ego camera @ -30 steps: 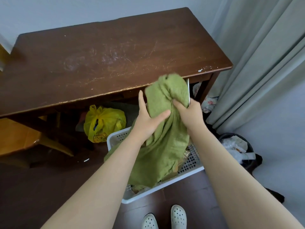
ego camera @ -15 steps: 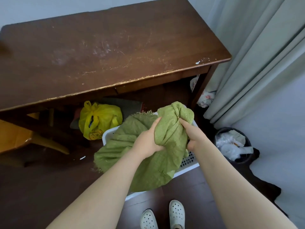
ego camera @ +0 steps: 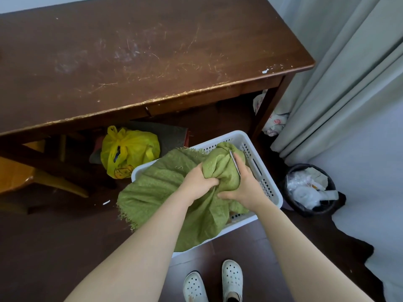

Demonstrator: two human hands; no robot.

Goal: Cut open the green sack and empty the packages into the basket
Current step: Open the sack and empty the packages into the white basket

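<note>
The green woven sack [ego camera: 157, 192] lies limp and crumpled over the white perforated basket [ego camera: 265, 175] on the floor, draping past its left and front rims. My left hand [ego camera: 199, 184] grips a bunched fold of the sack near its top. My right hand [ego camera: 244, 190] clutches the sack beside it and also holds a thin blade [ego camera: 234, 164] that sticks up along the cloth. The sack hides most of the basket's inside; a bit of a package [ego camera: 236, 215] shows at the front right corner.
A scratched dark wooden desk [ego camera: 141, 59] stands just behind the basket. Under it sits a yellow plastic bag [ego camera: 128, 151]. A black bin [ego camera: 311, 190] full of rubbish is on the right, by grey curtains [ego camera: 349, 73]. My white shoes [ego camera: 214, 282] are below.
Both hands have come down with the sack from desk-edge height onto the basket, and the sack has collapsed and spread to the left.
</note>
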